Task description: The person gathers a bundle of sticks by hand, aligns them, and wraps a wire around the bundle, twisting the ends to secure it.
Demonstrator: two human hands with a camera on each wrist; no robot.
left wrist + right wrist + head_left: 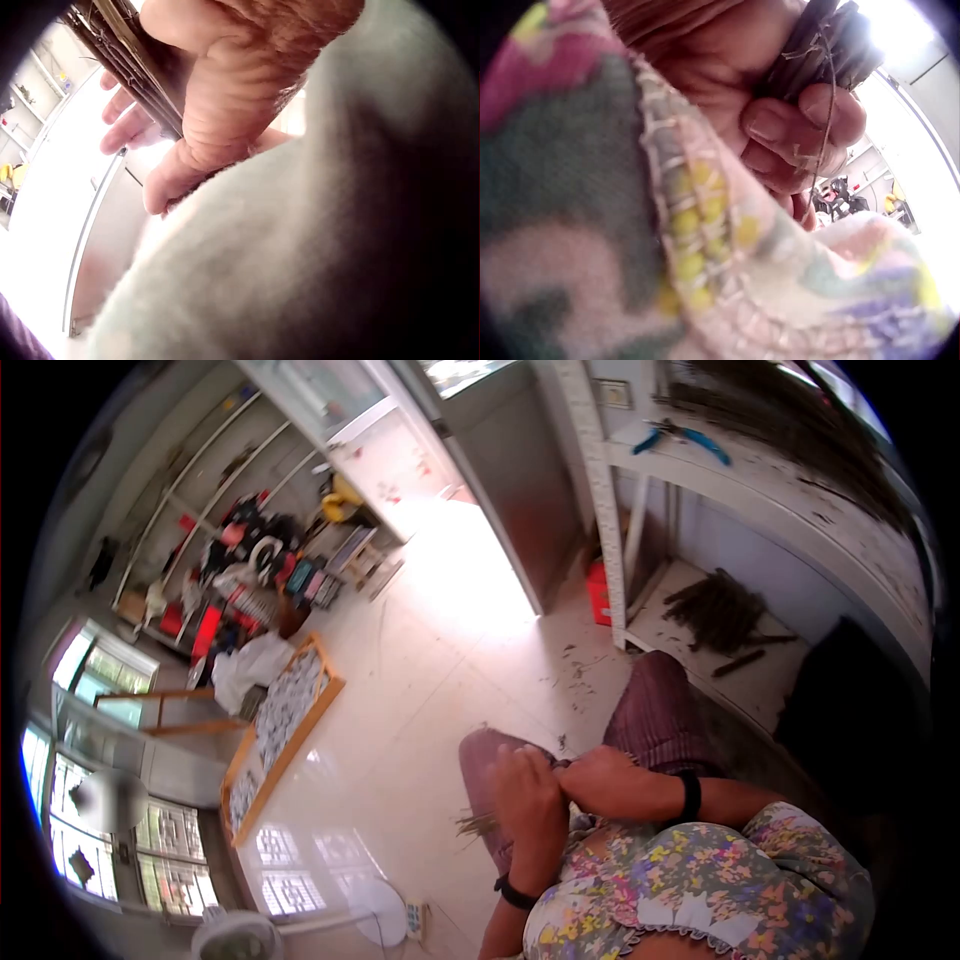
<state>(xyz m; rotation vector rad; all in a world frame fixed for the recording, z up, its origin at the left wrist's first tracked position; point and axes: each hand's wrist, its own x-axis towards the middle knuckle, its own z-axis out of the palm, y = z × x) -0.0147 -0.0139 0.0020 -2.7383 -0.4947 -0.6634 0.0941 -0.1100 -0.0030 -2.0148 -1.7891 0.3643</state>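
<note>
A bundle of thin brown twigs (124,64) runs between the thumb and fingers of my left hand (232,90) in the left wrist view, with several fingertips extended beyond it. In the right wrist view, my right hand (757,112) has its fingers curled round the blunt end of the twigs (810,52), and a thin strand (829,120) hangs loose over the fingers. The head view has my left hand (528,795) beside my right hand (605,782) above the lap, touching or nearly so. Twig tips (480,824) stick out left of the left hand.
Blue-handled pliers (682,438) and long twigs (780,420) lie on the bench at upper right. Short cut sticks (715,610) are piled on the lower shelf (695,680). A wooden-framed tray (335,685) and a fan (235,938) stand at left.
</note>
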